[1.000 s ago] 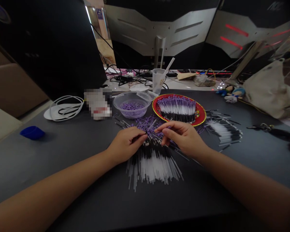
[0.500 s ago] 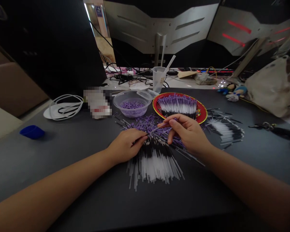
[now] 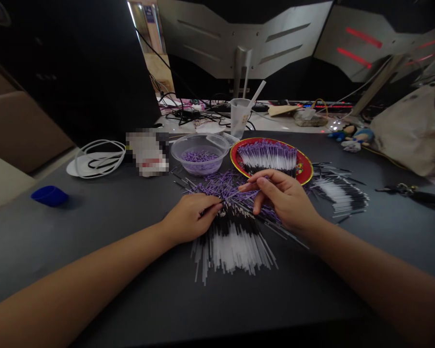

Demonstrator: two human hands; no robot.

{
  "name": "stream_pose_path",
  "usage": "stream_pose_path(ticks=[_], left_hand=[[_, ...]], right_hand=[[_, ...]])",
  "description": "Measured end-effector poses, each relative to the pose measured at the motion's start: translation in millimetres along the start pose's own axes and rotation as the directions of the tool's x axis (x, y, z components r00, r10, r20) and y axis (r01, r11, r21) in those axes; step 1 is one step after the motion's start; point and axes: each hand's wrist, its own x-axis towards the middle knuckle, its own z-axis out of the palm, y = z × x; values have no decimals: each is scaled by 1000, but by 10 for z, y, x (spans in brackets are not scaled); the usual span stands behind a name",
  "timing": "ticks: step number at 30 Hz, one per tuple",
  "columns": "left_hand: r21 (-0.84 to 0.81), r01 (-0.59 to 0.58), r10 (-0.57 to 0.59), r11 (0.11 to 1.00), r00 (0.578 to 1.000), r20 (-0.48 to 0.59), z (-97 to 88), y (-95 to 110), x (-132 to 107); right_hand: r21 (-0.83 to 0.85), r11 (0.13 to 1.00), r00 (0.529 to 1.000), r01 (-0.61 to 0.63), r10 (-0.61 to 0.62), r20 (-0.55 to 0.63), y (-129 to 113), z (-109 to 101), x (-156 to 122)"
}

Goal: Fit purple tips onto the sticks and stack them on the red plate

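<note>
My left hand (image 3: 192,217) is closed in a pinch on the dark end of a thin translucent stick (image 3: 232,196). The stick reaches across to my right hand (image 3: 286,198), whose thumb and index finger pinch its other end near a small purple piece. Whether the purple piece is fixed to the stick cannot be made out. Below both hands lies a fanned bundle of black-and-clear thin sticks (image 3: 232,246). Loose purple pieces (image 3: 221,183) are heaped just behind my fingers.
Behind stand a clear bowl (image 3: 179,162) of purple pieces and a red plate (image 3: 306,164) bearing purple-tipped sticks. More sticks (image 3: 342,193) lie at right. A plastic cup (image 3: 238,118), a blue cup-shaped object (image 3: 50,195), a white cable (image 3: 99,159) and keys (image 3: 402,188) are around.
My hands keep almost the same pose on the stick. The whole view has shifted very slightly; nothing was let go.
</note>
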Motion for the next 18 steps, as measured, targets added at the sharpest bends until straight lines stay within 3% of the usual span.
stream_pose_path(ticks=[9, 12, 18], left_hand=[[15, -8, 8, 1000, 1000, 17, -12, 15, -6], [53, -35, 32, 998, 997, 65, -29, 25, -2], [78, -76, 67, 994, 991, 113, -85, 74, -7]], right_hand=[[-101, 995, 1000, 25, -25, -2, -27, 6, 2], [-116, 993, 1000, 24, -23, 5, -37, 4, 3], [-201, 979, 995, 23, -2, 104, -48, 69, -45]])
